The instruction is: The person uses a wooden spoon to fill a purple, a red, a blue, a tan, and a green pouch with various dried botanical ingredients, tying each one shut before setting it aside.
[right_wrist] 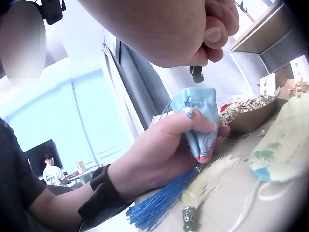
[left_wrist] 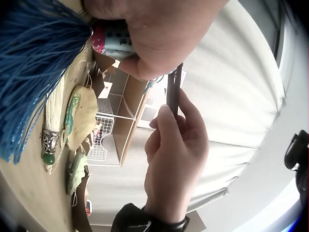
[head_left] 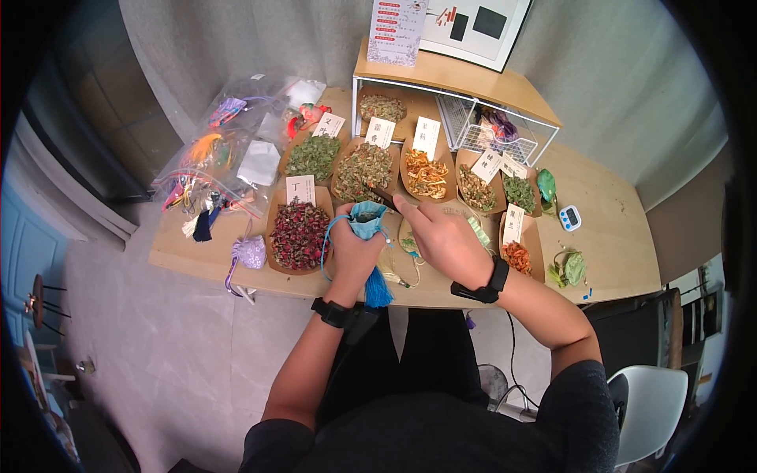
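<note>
My left hand (head_left: pixel 355 248) grips a light blue drawstring pouch (head_left: pixel 367 221) near the table's front edge, its mouth open and facing up. A blue tassel (head_left: pixel 377 290) hangs below it. In the right wrist view the thumb lies across the front of the pouch (right_wrist: pixel 203 108). Between the thumb and fingers of my right hand (head_left: pixel 453 244) is a slender dark brown tool (head_left: pixel 381 194). Its tip (right_wrist: pixel 197 75), with small bits on it, is just above the pouch mouth. Behind the pouch stands a paper tray of mixed dried herbs (head_left: pixel 364 172).
Paper trays of dried rosebuds (head_left: pixel 300 234), green leaves (head_left: pixel 313 155) and orange petals (head_left: pixel 426 174) surround the hands. Plastic bags of tassels (head_left: pixel 209 169) lie left. A wooden shelf (head_left: pixel 473 76) stands behind. A small timer (head_left: pixel 569 217) and a green pouch (head_left: pixel 574 268) are right.
</note>
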Available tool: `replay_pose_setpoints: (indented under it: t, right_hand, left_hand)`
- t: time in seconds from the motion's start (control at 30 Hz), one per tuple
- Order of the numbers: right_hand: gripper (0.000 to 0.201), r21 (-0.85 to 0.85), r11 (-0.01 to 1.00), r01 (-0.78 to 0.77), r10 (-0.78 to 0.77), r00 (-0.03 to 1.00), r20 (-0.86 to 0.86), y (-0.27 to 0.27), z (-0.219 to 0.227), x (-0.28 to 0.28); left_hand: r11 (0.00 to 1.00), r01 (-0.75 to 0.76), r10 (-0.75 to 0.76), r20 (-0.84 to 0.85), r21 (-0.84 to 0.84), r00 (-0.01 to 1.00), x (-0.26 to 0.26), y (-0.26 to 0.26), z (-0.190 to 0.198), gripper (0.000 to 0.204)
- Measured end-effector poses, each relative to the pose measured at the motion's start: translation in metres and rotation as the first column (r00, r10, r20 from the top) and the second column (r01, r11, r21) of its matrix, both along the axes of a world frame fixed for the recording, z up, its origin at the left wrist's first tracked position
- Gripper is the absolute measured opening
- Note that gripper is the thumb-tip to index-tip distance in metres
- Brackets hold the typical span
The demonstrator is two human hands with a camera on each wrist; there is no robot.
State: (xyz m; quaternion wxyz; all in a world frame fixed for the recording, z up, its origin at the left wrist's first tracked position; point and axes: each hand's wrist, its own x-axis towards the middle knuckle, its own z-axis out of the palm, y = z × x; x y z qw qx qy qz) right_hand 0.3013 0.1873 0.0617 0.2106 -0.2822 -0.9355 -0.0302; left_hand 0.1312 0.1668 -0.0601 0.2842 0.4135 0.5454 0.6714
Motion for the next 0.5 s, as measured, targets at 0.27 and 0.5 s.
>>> replay_pose_setpoints:
  t: [0.27,0.5]
  right_hand:
    - [0.064,0.011,0.999,-0.034,0.033,0.999,0.03,-0.008,-0.001,0.007]
    - [0.059,-0.022,0.999,-0.036,0.036,0.999,0.028,-0.01,0.001,0.009]
  left_hand:
    - [0.998,0.044,-0.042,0.054,-0.039,0.998,-0.002,0.0,-0.003,0.058]
    - [0.997,0.051,-0.049,0.033,-0.059,0.998,-0.005,0.002,-0.014,0.06]
